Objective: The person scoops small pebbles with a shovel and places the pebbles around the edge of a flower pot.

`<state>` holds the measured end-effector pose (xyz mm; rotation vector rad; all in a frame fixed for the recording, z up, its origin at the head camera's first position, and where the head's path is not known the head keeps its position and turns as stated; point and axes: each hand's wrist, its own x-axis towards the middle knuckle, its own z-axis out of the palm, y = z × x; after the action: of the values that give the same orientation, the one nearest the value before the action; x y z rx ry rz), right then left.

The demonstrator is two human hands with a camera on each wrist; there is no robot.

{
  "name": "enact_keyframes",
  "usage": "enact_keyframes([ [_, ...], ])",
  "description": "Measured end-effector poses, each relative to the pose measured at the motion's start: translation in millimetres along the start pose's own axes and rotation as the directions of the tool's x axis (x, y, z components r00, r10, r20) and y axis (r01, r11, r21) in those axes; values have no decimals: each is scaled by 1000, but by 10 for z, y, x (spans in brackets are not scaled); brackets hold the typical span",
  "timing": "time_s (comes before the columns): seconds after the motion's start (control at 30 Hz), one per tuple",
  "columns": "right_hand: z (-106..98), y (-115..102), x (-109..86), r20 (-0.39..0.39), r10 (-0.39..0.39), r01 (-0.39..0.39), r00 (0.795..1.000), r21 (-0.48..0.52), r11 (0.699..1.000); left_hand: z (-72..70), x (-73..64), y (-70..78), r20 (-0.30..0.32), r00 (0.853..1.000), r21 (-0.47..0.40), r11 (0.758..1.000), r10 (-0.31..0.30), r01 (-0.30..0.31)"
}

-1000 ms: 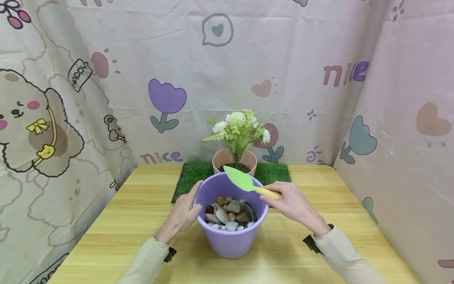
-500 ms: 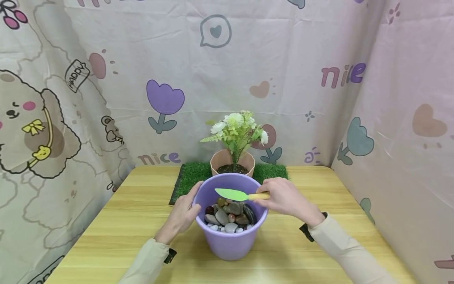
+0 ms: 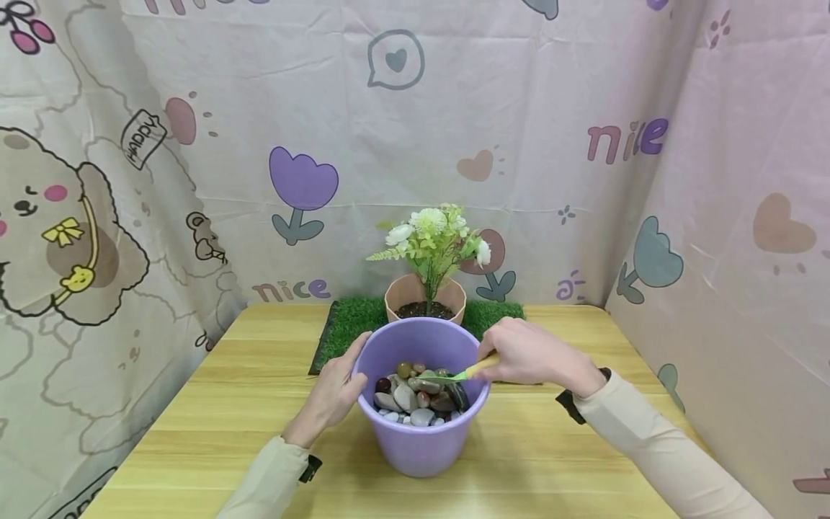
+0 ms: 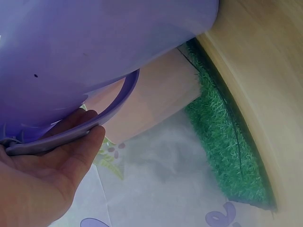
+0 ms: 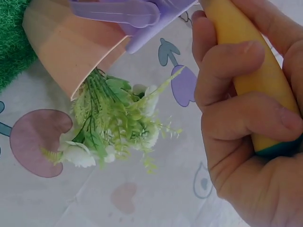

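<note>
On the table [image 3: 214, 432], a purple bucket [image 3: 421, 450] stands upright, containing stones [image 3: 405, 396]. The left hand [image 3: 328, 393] holds the bucket at its left side, the bail [image 4: 66, 138] passing between the digits. The right hand [image 3: 528, 353] grips the trowel [image 3: 462, 375], fingers wrapped round its yellow handle; the green blade lies inside the bucket at the stones, contact uncertain. Behind: potted flowers [image 3: 431, 238] on a green mat [image 3: 344, 328].

Bucket [image 3: 421, 448] smooth plastic; stones [image 3: 405, 397] smooth; tabletop [image 3: 259, 404] glossy, wood-grained; turf mat [image 3: 350, 323] rough.
</note>
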<state>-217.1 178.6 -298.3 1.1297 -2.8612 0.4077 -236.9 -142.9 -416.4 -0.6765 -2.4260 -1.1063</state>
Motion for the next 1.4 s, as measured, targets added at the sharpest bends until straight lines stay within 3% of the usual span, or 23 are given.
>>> enact_keyframes([
  [0.17,-4,-51,30,90,8,-13,996,54,998,7,-7,-4,3,1000,-9,1000,3,-3],
  [0.3,37,-99,50,113,38,-47,993,79,996,10,-4,1,6,1000,-18,1000,3,-3],
  [0.6,179,-142,87,-14,72,-74,997,-145,987,9,-2,8,5,1000,-26,1000,9,-9],
  [1.17,303,-178,66,-169,10,-57,986,-278,959,4,-16,10,16,1000,-61,998,-6,7],
  [1.4,338,-155,142,-200,55,-113,978,-287,951,3,-23,8,19,1000,-62,998,-25,26],
])
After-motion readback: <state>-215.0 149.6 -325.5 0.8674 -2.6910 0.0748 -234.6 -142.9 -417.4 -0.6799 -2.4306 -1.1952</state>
